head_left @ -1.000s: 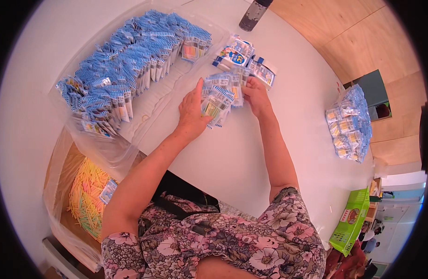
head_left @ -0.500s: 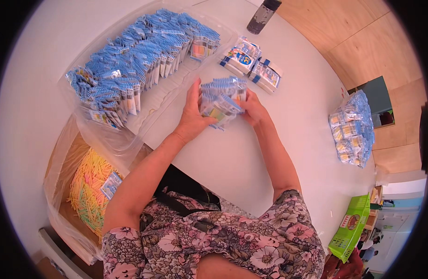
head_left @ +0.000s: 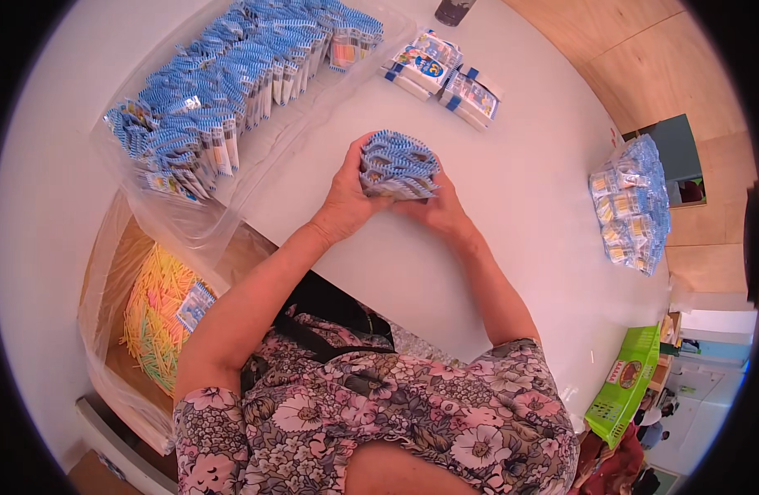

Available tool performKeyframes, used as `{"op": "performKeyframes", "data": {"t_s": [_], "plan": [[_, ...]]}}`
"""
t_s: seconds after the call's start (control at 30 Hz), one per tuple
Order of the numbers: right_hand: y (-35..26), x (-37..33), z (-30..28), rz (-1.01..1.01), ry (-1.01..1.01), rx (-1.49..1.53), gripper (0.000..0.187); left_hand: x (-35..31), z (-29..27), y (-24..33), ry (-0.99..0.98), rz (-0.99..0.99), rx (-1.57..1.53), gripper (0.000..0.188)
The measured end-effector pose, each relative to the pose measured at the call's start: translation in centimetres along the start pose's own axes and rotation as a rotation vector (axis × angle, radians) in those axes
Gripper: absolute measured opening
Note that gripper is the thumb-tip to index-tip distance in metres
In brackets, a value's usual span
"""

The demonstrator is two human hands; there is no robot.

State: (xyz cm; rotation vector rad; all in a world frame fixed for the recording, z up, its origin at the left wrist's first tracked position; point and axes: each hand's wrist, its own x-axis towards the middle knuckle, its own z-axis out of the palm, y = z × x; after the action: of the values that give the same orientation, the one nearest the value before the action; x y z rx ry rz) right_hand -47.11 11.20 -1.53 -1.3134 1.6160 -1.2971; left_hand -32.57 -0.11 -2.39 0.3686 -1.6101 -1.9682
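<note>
Between my two hands is a bundle of small blue-and-white sachets (head_left: 399,165), their zigzag edges lined up facing upward. My left hand (head_left: 349,194) wraps the bundle's left side, thumb along the near side. My right hand (head_left: 440,202) grips the right side, with its thumb also in front. The bundle is held over the white table (head_left: 379,272). Beyond my left hand lies a clear plastic tray (head_left: 268,157) packed with rows of similar blue-edged sachets (head_left: 239,74).
Two stacks of printed cards (head_left: 470,101) with blue bands lie at the far side, near a dark bottle (head_left: 454,10). A clear bag of sachets (head_left: 631,206) stands at right. A lined box of coloured sticks (head_left: 157,313) sits at lower left; a green basket (head_left: 623,388) at lower right.
The sachets, loosely spread and tilted before, are now gathered into one compact upright bundle. Both hands have closed round it from the sides. The whole view has shifted slightly.
</note>
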Motion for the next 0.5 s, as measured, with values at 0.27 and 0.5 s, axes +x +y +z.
{"op": "performKeyframes", "data": {"t_s": [0.27, 0.5], "plan": [[-0.7, 0.8, -0.9, 0.013, -0.07, 0.169, 0.082, 0.1, 0.1, -0.1, -0.007, 0.078, 0.158, 0.09], [-7.7, 2.1, -1.4, -0.166, -0.06, -0.537, 0.083, 0.6, -0.1, -1.2, -0.019, 0.107, 0.135, 0.088]]}}
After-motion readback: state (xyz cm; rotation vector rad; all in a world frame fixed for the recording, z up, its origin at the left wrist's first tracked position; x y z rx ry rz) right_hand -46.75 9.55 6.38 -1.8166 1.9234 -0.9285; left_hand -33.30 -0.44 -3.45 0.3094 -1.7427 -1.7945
